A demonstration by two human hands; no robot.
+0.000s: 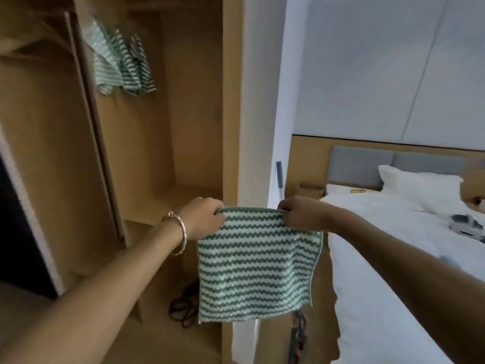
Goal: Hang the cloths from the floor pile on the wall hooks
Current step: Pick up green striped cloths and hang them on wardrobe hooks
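Cloth [254, 266]: striped, hanging spread by the wardrobe's [194, 101] right edge.
Fingers: left hand [204, 219] and right hand [301, 215] each pinch a top corner.
Hung cloths [123, 64]: wardrobe's upper left; hooks hidden.
Next: probably bunch one corner, then lift it to a free hook.

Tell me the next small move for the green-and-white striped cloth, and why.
Probably raise the green-and-white zigzag-striped cloth up and leftward toward the wooden wardrobe: the left hand and right hand each pinch a top corner, it hangs spread, and matching striped cloths already hang higher there.
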